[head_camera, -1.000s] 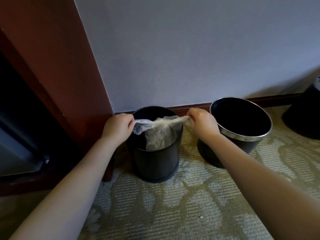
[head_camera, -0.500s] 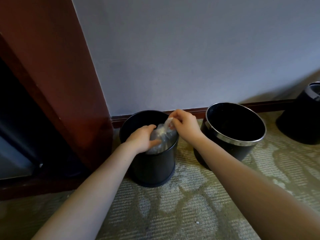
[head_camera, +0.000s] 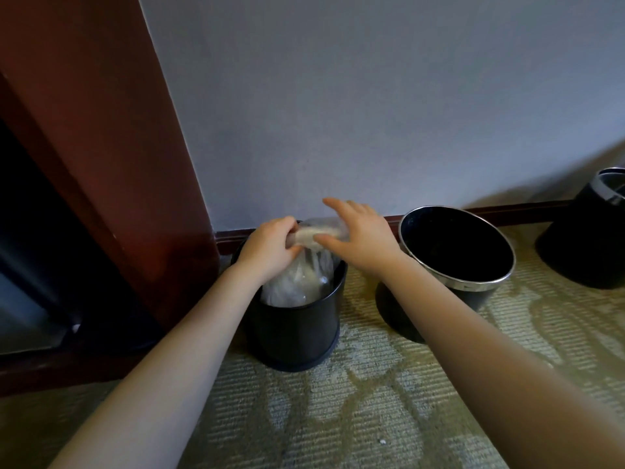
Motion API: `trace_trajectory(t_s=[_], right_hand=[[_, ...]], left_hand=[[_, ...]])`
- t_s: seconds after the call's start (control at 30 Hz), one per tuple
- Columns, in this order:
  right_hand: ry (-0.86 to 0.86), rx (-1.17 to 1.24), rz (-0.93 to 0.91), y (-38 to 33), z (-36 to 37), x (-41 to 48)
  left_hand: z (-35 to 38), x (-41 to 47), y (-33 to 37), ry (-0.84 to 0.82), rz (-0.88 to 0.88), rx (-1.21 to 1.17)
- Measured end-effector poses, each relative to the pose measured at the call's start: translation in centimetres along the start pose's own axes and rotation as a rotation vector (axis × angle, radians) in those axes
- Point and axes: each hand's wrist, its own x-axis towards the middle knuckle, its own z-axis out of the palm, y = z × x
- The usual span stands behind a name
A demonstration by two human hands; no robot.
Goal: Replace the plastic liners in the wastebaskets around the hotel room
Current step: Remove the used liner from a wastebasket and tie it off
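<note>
Liner (head_camera: 304, 275) was gripped by left hand (head_camera: 270, 247); right hand (head_camera: 360, 240) fingers (head_camera: 338, 206) were spread wide. Tearing was judged likely if yanked.

wood panel (head_camera: 101, 147) left, tilted wastebasket (head_camera: 456, 245) right

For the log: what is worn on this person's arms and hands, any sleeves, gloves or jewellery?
Nothing worn shows. The left hand and right hand are ungloved, no rings visible. The left forearm and right forearm are bare up to the frame's edge: no sleeves, watch or bracelet in view.
</note>
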Motion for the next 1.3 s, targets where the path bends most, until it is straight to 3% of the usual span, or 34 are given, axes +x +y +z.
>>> trace_trajectory(t_s=[0.1,0.27,0.6,0.73,0.9,1.03,1.3], right_hand=[[-0.089,0.025,0.028,-0.8,0.0,0.8],[-0.037,0.171,-0.047,-0.9,-1.2,1.1],[0.455,0.428,-0.020,-2.2,-8.6,0.9],[0.558,0.389,0.000,-1.8,-9.3,-0.5],[0.578,0.247,0.084,1.1,-8.5,-2.6],[0.425,0.192,0.176,4.4,-6.7,-4.3],[-0.382,-0.084,0.272,8.8,-3.6,-6.3]], left_hand=[[-1.7,0.2,1.1,0.101,0.077,-0.049],[-3.9,0.2,2.3,0.188,0.155,-0.079],[-7.3,0.5,5.8,0.378,0.315,-0.167],[-5.6,0.5,7.4,0.334,0.290,-0.253],[-2.0,0.4,9.0,0.135,0.220,-0.240],[1.5,0.1,9.4,-0.041,0.190,-0.125],[5.4,-1.2,8.4,-0.428,0.135,0.111]])
